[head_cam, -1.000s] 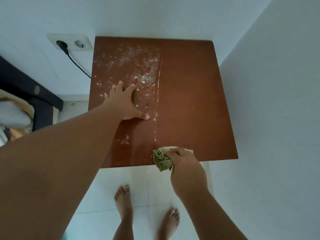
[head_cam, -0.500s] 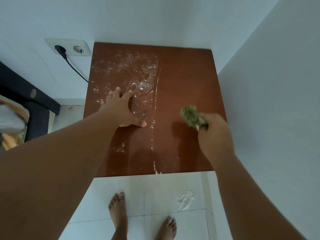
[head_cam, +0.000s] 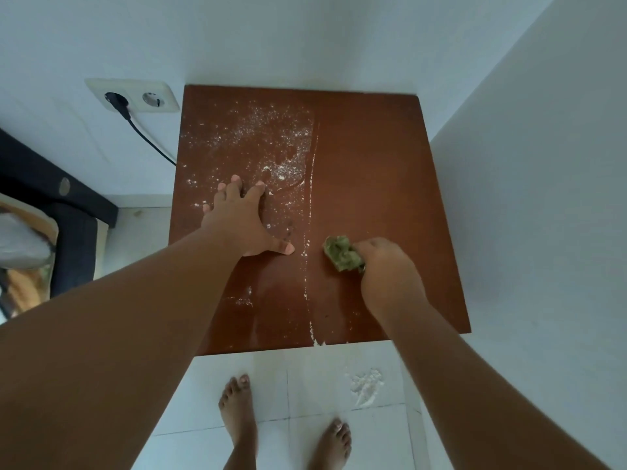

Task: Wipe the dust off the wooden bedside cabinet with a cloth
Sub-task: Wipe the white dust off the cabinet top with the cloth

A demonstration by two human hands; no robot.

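The wooden bedside cabinet [head_cam: 380, 157] has a reddish-brown top that fills the middle of the view. White dust [head_cam: 258, 137] covers its far left part, and a thin white dust line [head_cam: 309, 232] runs front to back down the middle. The right half looks clean. My left hand [head_cam: 244, 222] lies flat on the dusty left side, fingers spread. My right hand [head_cam: 386, 266] grips a crumpled green cloth [head_cam: 341, 253] and presses it on the top just right of the dust line.
White walls close in behind and to the right of the cabinet. A wall socket [head_cam: 135, 98] with a black cable [head_cam: 149, 144] sits at the left. A dark bed frame [head_cam: 57, 195] is at far left. Spilled dust [head_cam: 366, 385] lies on the white floor tiles near my bare feet [head_cam: 237, 412].
My right hand carried the cloth from the front edge up over the right half, then back left and down onto the top beside the dust line. My left hand stayed put.
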